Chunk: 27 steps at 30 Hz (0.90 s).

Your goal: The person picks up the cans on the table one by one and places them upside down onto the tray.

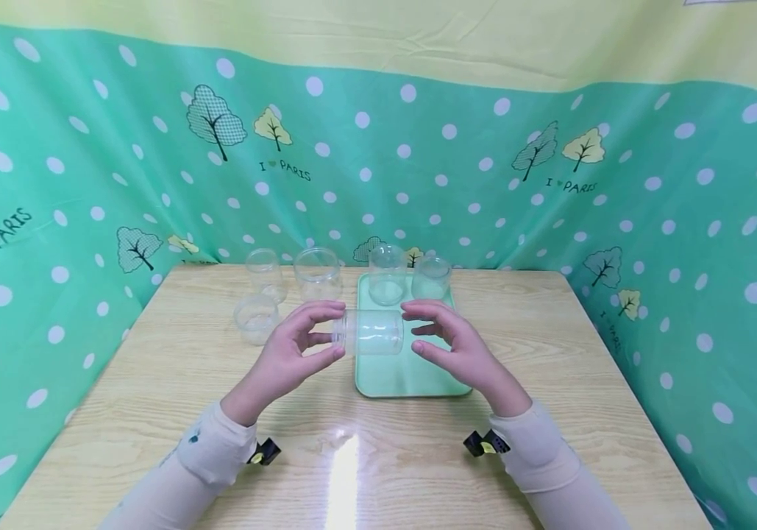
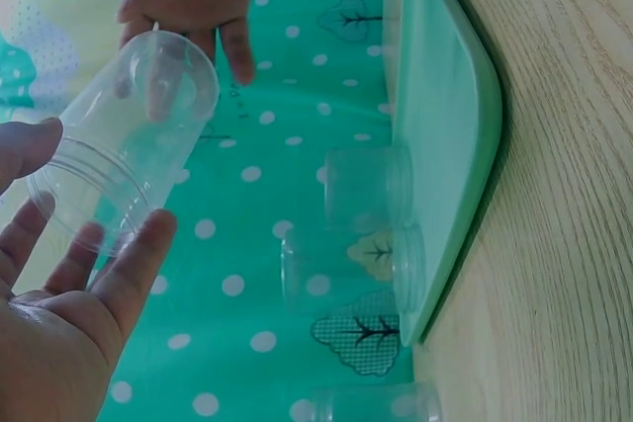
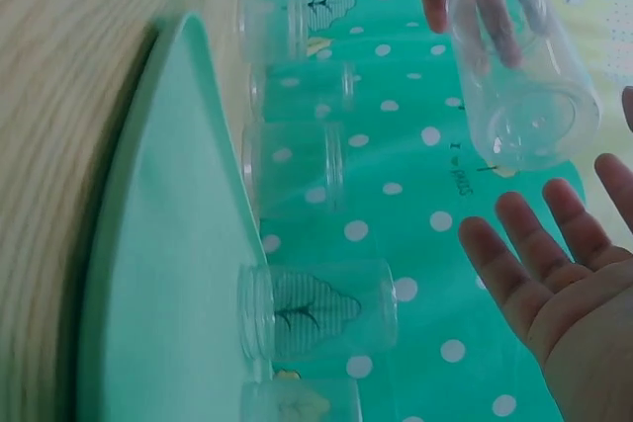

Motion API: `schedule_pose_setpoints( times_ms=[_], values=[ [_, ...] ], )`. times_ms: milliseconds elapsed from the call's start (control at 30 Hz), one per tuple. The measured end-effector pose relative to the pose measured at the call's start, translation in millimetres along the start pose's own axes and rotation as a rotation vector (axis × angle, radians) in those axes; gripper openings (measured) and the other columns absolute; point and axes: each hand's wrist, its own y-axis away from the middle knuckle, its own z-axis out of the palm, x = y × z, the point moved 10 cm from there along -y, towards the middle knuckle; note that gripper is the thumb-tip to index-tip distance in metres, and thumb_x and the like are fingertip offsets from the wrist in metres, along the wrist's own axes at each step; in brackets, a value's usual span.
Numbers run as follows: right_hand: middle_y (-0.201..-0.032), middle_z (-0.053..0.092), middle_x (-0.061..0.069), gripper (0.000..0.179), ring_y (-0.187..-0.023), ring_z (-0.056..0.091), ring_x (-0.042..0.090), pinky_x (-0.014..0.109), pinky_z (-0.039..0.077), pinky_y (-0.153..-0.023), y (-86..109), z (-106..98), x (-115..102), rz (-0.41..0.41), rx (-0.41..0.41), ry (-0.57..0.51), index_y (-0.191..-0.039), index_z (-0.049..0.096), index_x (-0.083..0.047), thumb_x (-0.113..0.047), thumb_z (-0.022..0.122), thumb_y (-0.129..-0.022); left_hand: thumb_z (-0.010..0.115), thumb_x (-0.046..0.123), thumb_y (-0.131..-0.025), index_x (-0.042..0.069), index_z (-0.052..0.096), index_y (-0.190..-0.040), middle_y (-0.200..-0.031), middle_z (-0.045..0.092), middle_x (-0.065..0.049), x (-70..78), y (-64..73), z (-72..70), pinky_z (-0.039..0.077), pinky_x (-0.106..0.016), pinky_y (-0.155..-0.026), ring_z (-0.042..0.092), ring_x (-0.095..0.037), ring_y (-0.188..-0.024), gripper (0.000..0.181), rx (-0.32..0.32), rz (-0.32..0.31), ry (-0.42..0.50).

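Note:
A clear plastic jar lies sideways in the air over the green tray. My left hand holds it around the ridged neck end, thumb on one side and fingers on the other, as the left wrist view shows. My right hand is beside the jar's base, its fingers spread and apart from it; the right wrist view shows a gap between those fingertips and the jar. Two more clear jars, a taller one and a shorter one, stand on the far part of the tray.
Left of the tray, on the wooden table, stand a narrow clear jar, a wide clear jar and a low clear jar. A green dotted curtain rises behind the table and along its sides.

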Motion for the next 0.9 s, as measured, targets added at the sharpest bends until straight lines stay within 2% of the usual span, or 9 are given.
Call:
schedule_pose_setpoints(
  times_ms=[233, 333, 467, 567, 633, 900],
  values=[
    [-0.152, 0.046, 0.019, 0.053, -0.135, 0.052, 0.027, 0.055, 0.050, -0.107, -0.6, 5, 6, 0.049, 0.007, -0.171, -0.149, 0.047, -0.005, 0.000, 0.063, -0.099, 0.078, -0.005, -0.086, 0.003, 0.061, -0.131, -0.145, 0.053, -0.014, -0.4, 0.7, 2.6, 0.059, -0.038, -0.096, 0.054, -0.022, -0.134, 0.049, 0.015, 0.022, 0.018],
    [-0.154, 0.044, 0.020, 0.052, -0.137, 0.050, 0.032, 0.046, 0.051, -0.108, -1.3, 6, 10, 0.085, 0.008, -0.246, -0.149, 0.046, -0.002, -0.001, 0.063, -0.100, 0.078, -0.007, -0.086, 0.002, 0.061, -0.132, -0.145, 0.052, -0.018, -0.7, 1.0, 4.1, 0.059, -0.041, -0.096, 0.054, -0.023, -0.134, 0.049, 0.018, 0.033, 0.029],
    [-0.155, 0.044, 0.018, 0.053, -0.139, 0.044, 0.043, 0.035, 0.052, -0.107, -1.8, 7, 12, 0.121, 0.008, -0.319, -0.148, 0.045, 0.000, -0.003, 0.064, -0.099, 0.078, -0.007, -0.085, 0.003, 0.061, -0.132, -0.144, 0.053, -0.014, -1.1, 0.9, 6.2, 0.058, -0.044, -0.096, 0.053, -0.023, -0.135, 0.051, 0.024, 0.035, 0.033],
    [-0.155, 0.044, 0.017, 0.054, -0.140, 0.041, 0.048, 0.035, 0.052, -0.107, -1.4, 6, 12, 0.142, 0.008, -0.347, -0.148, 0.045, 0.000, -0.005, 0.066, -0.099, 0.078, -0.007, -0.085, 0.001, 0.061, -0.132, -0.144, 0.054, -0.009, -0.9, 0.9, 7.6, 0.059, -0.042, -0.096, 0.054, -0.024, -0.134, 0.051, 0.028, 0.034, 0.034],
    [-0.155, 0.044, 0.016, 0.055, -0.140, 0.041, 0.046, 0.035, 0.053, -0.106, -0.8, 6, 12, 0.158, 0.008, -0.351, -0.148, 0.045, -0.001, -0.006, 0.067, -0.098, 0.078, -0.007, -0.085, 0.001, 0.060, -0.132, -0.144, 0.054, -0.009, -0.4, 1.1, 8.6, 0.059, -0.041, -0.096, 0.054, -0.024, -0.134, 0.051, 0.030, 0.035, 0.037],
    [-0.155, 0.044, 0.017, 0.058, -0.137, 0.049, 0.035, 0.035, 0.054, -0.104, 0.2, 9, 15, 0.186, 0.001, -0.367, -0.148, 0.046, -0.002, -0.003, 0.069, -0.096, 0.078, -0.006, -0.086, 0.007, 0.062, -0.132, -0.145, 0.052, -0.016, 0.8, 3.0, 11.3, 0.059, -0.038, -0.097, 0.055, -0.023, -0.133, 0.051, 0.031, 0.036, 0.046]
  ],
)
